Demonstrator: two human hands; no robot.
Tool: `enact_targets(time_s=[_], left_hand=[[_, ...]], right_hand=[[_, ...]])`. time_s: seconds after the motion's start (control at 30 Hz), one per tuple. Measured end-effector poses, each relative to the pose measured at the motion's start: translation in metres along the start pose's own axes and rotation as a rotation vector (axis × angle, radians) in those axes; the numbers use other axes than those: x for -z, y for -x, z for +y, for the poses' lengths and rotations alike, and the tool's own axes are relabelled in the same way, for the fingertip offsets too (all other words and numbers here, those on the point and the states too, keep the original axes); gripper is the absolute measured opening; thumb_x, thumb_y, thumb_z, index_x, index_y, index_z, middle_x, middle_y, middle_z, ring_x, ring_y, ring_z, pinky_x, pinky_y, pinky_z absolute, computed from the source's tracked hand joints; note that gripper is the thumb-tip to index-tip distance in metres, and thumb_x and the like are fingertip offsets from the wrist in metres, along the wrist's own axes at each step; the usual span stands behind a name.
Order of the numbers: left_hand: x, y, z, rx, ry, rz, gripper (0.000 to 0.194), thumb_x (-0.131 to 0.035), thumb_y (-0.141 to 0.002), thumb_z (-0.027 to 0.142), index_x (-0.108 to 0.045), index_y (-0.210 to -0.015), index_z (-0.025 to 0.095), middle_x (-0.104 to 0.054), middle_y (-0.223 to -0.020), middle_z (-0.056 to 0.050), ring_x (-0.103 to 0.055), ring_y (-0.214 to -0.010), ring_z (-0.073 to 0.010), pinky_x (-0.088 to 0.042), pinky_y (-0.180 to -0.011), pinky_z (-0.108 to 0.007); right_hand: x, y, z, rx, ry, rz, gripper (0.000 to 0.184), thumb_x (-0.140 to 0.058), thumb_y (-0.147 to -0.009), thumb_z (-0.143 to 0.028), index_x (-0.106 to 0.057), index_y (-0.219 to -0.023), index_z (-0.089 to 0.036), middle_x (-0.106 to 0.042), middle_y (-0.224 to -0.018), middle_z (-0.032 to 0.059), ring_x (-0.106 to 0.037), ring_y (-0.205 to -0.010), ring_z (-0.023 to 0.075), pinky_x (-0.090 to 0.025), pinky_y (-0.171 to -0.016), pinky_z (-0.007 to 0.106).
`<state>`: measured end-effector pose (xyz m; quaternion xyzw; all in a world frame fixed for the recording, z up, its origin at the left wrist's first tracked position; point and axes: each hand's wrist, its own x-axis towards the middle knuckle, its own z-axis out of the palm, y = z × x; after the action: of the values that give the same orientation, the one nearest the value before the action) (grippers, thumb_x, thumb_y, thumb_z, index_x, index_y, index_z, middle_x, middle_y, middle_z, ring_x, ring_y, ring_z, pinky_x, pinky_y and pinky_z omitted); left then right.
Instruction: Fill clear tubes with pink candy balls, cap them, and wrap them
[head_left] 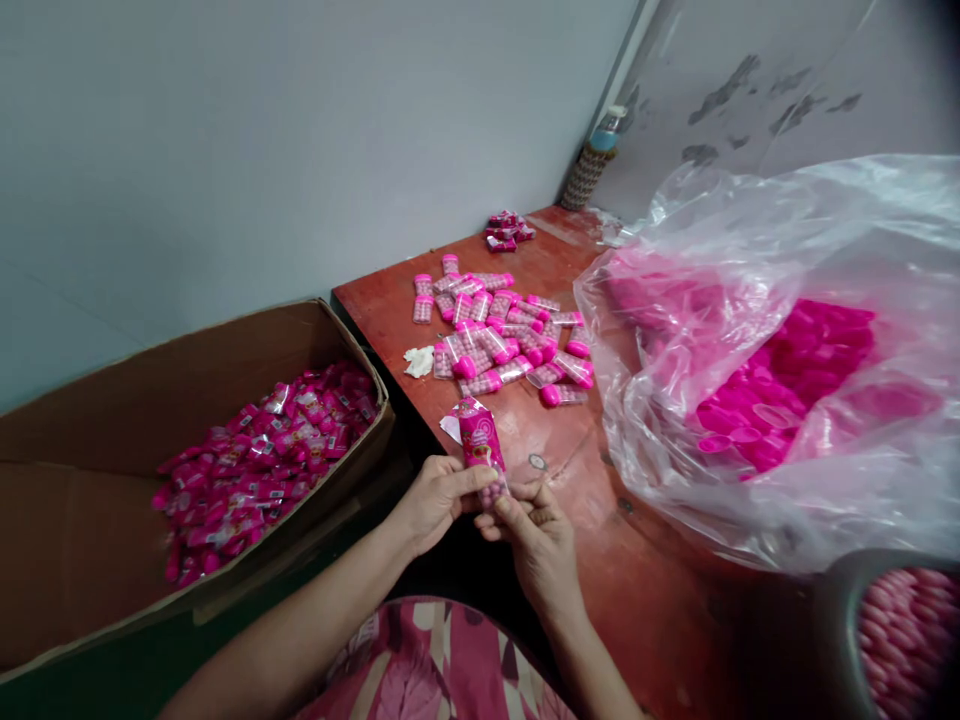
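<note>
Between my two hands is a small clear candy tube (481, 440), filled with pink balls and partly covered by a printed pink wrapper sleeve. My left hand (441, 497) grips its left side, thumb across the lower part. My right hand (534, 535) pinches the lower end with thumb and fingers. Beyond my hands, on the red table, lies a loose pile of unwrapped candy tubes (480, 352) with pink caps, mostly on their sides. A small stack of pink wrappers (510, 231) sits farther back.
An open cardboard box (300, 540) with many wrapped tubes stands left of the red table (630, 600). To the right lies a large clear plastic bag (645, 440) of pink plastic pieces. A dark container (832, 610) holds pink balls; a bottle (604, 135) stands by the wall.
</note>
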<state>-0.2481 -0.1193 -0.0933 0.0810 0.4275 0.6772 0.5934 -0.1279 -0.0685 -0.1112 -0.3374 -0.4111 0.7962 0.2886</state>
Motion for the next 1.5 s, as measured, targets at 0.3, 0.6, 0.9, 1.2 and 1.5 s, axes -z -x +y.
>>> enact_targets(time_s=[0.3, 0.6, 0.9, 1.2, 1.5], left_hand=[[-0.007, 0.006, -0.004, -0.105, 0.115, 0.075, 0.020, -0.072, -0.065, 0.026, -0.063, -0.067, 0.008, -0.058, -0.062, -0.002, -0.052, -0.057, -0.0095, -0.041, -0.058, -0.024], [0.004, 0.009, 0.000, -0.048, 0.062, 0.109, 0.025, -0.074, -0.061, 0.027, -0.066, -0.070, 0.005, -0.061, -0.064, -0.006, -0.053, -0.056, -0.0109, -0.042, -0.055, -0.025], [-0.004, 0.015, -0.005, -0.151, 0.093, 0.227, 0.026, -0.074, -0.061, 0.031, -0.065, -0.067, 0.007, -0.059, -0.061, -0.004, -0.051, -0.052, -0.0095, -0.040, -0.052, -0.023], [0.004, 0.025, 0.002, -0.100, 0.069, 0.080, 0.024, -0.070, -0.065, 0.030, -0.064, -0.064, 0.007, -0.052, -0.055, -0.002, -0.044, -0.046, -0.0082, -0.037, -0.046, -0.024], [-0.001, 0.027, -0.002, -0.177, 0.046, 0.176, 0.024, -0.070, -0.066, 0.030, -0.064, -0.064, 0.008, -0.053, -0.056, -0.002, -0.044, -0.050, -0.0085, -0.036, -0.051, -0.023]], right_hand=[[-0.007, 0.007, 0.002, 0.045, 0.070, 0.066, 0.021, -0.070, -0.072, -0.026, -0.052, -0.082, -0.018, -0.069, -0.070, -0.0005, -0.067, -0.056, 0.0131, -0.056, -0.055, 0.022], [-0.012, -0.010, 0.003, -0.013, -0.032, 0.022, 0.026, -0.074, -0.066, -0.027, -0.052, -0.074, -0.017, -0.068, -0.061, -0.0008, -0.064, -0.047, 0.0125, -0.052, -0.042, 0.019], [-0.012, 0.001, 0.002, 0.043, 0.154, 0.004, 0.020, -0.073, -0.068, -0.025, -0.056, -0.075, -0.017, -0.070, -0.073, 0.0017, -0.066, -0.056, 0.0142, -0.057, -0.054, 0.023], [-0.022, 0.002, -0.001, 0.009, 0.111, -0.007, 0.022, -0.074, -0.066, -0.027, -0.056, -0.074, -0.018, -0.069, -0.064, 0.0014, -0.065, -0.052, 0.0138, -0.056, -0.051, 0.022], [-0.024, 0.013, -0.002, 0.071, 0.200, 0.038, 0.021, -0.073, -0.067, -0.028, -0.057, -0.076, -0.018, -0.068, -0.065, 0.0013, -0.065, -0.052, 0.0158, -0.056, -0.051, 0.026]])
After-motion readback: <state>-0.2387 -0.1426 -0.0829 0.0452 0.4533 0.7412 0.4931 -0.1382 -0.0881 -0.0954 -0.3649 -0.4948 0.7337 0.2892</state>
